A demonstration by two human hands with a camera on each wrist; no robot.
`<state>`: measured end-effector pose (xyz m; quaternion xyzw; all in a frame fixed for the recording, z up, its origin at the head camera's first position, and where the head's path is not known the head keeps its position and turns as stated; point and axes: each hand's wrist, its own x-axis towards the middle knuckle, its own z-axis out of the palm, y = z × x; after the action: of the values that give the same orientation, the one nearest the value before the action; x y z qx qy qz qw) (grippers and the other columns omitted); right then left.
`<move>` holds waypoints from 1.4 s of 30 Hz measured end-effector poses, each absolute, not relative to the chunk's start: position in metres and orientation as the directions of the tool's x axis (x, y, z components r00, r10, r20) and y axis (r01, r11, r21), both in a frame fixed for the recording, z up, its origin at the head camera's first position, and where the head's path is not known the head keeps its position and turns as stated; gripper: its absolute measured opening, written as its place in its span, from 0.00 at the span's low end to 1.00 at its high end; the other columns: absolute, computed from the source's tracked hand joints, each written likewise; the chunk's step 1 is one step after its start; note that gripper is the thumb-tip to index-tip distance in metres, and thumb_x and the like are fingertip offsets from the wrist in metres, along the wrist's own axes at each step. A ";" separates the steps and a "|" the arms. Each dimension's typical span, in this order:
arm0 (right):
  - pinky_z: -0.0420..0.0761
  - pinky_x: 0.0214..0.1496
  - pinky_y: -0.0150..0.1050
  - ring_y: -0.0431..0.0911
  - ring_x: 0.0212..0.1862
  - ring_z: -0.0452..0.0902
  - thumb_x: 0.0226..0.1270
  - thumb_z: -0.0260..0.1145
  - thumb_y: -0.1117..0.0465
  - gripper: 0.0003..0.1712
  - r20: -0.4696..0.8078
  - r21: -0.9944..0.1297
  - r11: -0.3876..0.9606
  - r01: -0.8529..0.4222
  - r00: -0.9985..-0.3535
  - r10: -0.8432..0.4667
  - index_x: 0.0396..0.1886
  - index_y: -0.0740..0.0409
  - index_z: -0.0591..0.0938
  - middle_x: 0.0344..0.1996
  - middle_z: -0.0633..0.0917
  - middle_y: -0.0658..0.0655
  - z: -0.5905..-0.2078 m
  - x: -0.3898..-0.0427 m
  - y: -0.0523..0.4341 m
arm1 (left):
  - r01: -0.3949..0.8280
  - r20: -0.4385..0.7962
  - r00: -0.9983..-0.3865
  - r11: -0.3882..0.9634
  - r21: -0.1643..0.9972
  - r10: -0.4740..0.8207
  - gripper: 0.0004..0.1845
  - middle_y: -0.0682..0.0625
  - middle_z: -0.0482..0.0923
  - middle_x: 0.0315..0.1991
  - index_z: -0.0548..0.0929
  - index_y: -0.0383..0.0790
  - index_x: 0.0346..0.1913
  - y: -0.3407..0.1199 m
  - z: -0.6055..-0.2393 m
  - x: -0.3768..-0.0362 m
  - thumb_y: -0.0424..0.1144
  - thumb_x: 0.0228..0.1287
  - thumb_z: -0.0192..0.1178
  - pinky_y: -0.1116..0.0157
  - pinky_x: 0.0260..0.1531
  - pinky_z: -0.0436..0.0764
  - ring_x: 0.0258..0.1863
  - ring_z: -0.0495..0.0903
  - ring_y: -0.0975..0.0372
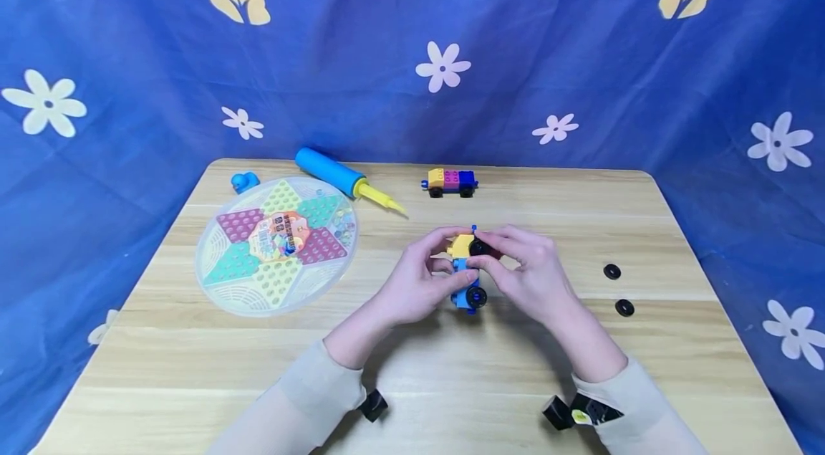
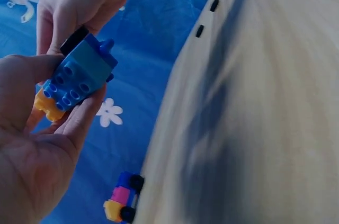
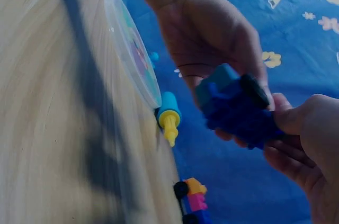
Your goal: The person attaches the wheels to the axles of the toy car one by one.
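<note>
A toy car of blue and yellow building blocks is held up over the middle of the table, turned on its side. My left hand grips its body from the left, thumb across the blue part. On the other side, my right hand pinches the car's far end at a black wheel. A second black wheel sits at the near end. Studs on the blue block show in the left wrist view. The dark blue chassis faces the right wrist camera; the right fingertips partly hide its end.
Two loose black wheels lie on the table at the right. Behind the hands stands another block car. A blue and yellow pump, a round Chinese checkers board and a blue toy duck are at the left.
</note>
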<state>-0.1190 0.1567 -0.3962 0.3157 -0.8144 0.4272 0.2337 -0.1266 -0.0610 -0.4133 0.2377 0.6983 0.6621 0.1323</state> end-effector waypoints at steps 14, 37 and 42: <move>0.83 0.33 0.37 0.47 0.36 0.78 0.84 0.61 0.53 0.24 0.700 -0.244 0.506 -0.827 -0.511 -0.499 0.65 0.67 0.84 0.43 0.81 0.61 -0.394 -0.116 0.166 | 0.081 0.053 -0.858 0.033 0.996 0.511 0.31 0.45 0.83 0.57 0.74 0.48 0.75 -0.060 -0.407 -0.127 0.36 0.72 0.71 0.63 0.39 0.88 0.44 0.90 0.55; 0.82 0.41 0.29 0.46 0.39 0.85 0.57 0.82 0.73 0.19 0.654 -0.569 0.290 -0.770 -0.637 -0.409 0.49 0.65 0.91 0.39 0.89 0.53 -0.398 -0.122 0.167 | 0.204 0.127 -0.844 0.093 0.975 0.521 0.29 0.52 0.83 0.58 0.77 0.46 0.71 -0.064 -0.413 -0.125 0.35 0.70 0.73 0.65 0.35 0.87 0.42 0.88 0.57; 0.82 0.36 0.28 0.44 0.35 0.83 0.75 0.73 0.58 0.17 0.720 -0.411 0.338 -0.847 -0.529 -0.449 0.54 0.67 0.89 0.39 0.88 0.55 -0.400 -0.121 0.169 | 0.192 0.116 -0.837 0.089 0.977 0.535 0.30 0.52 0.83 0.60 0.77 0.48 0.72 -0.063 -0.409 -0.125 0.36 0.70 0.73 0.63 0.40 0.88 0.45 0.88 0.58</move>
<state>-0.1213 0.1686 -0.3997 0.4160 -0.7788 0.3973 0.2500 -0.1248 -0.0633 -0.4089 0.2505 0.7252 0.6266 0.1367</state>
